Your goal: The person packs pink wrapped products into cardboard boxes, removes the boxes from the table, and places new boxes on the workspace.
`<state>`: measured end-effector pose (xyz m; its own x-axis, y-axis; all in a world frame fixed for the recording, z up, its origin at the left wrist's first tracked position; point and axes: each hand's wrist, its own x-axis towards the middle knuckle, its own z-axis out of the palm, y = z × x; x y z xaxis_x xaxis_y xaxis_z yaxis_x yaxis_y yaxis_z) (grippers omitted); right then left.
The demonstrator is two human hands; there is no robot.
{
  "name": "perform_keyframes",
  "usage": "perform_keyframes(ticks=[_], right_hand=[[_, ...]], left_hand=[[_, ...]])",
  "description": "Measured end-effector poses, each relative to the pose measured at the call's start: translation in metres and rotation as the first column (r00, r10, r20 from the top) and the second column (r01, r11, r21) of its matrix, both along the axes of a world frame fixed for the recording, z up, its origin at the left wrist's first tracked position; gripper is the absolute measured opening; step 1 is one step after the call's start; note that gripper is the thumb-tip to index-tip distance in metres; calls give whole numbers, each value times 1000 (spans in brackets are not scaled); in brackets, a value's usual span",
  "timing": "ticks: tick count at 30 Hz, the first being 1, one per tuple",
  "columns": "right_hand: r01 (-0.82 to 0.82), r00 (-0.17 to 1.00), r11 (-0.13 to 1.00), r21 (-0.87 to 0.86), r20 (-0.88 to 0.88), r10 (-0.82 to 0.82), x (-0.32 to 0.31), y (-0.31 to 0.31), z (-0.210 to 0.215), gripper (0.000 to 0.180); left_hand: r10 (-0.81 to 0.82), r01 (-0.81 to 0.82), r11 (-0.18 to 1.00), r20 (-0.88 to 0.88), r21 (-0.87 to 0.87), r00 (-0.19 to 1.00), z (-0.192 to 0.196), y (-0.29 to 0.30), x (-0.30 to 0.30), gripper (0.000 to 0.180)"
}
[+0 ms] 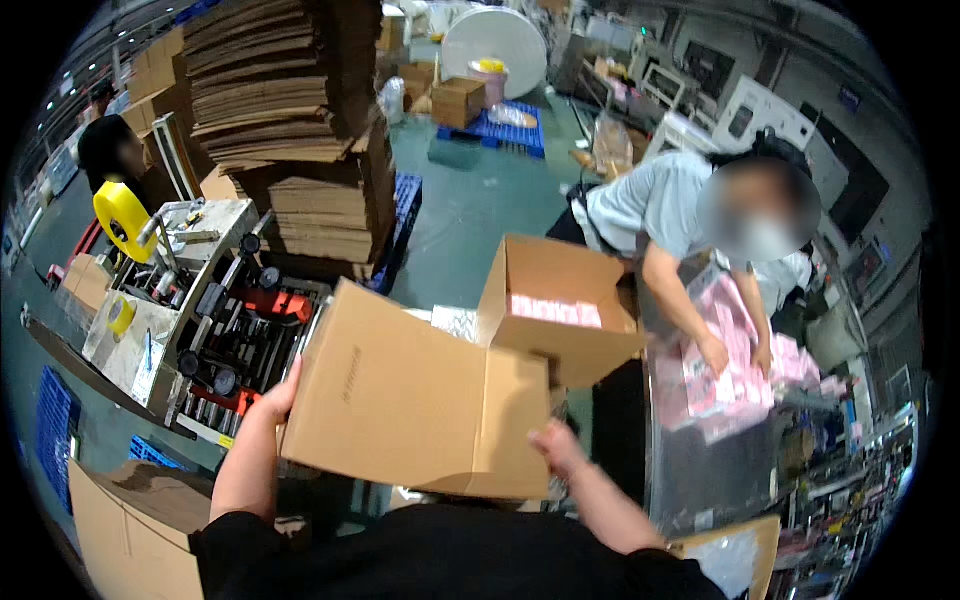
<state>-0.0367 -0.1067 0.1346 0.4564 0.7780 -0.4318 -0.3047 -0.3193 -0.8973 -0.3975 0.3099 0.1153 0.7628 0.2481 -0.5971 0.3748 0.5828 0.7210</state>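
- Left hand (281,392) grips the cardboard box (420,400) at its left edge, fingers curled behind.
- Right hand (556,447) presses the box's right edge; finger position cannot be told.
- Carton-taping machine (215,335) stands left of the box.

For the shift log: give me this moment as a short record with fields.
left hand: grips the left edge of the cardboard box
right hand: grips the box's right lower edge
cardboard box: held tilted in front of the person
open carton: behind it, flaps up, pink packs inside
co-worker's hands: on pink packets at the right
flat cardboard stack: upper left
tape sealing machine: at left, yellow tape roll on it
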Motion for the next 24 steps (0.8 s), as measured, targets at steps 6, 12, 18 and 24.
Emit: perform_keyframes(ticks=[6,12,18,24], right_hand=[[-247,968,927,281,35,247,-12,44,190,53],[-696,661,678,-235,157,734,-110,115,101,52],[161,19,487,-859,496,868,86,-36,49,83],[-240,324,659,-713,581,747,124,-106,-37,102]], left_hand=[[-157,175,928,80,-329,984,-13,-22,17,109],[-43,92,736,-90,671,995,26,-161,117,75],[54,286,286,-314,914,948,-22,-105,79,38],[298,-108,592,-92,798,950,-82,-88,55,45]])
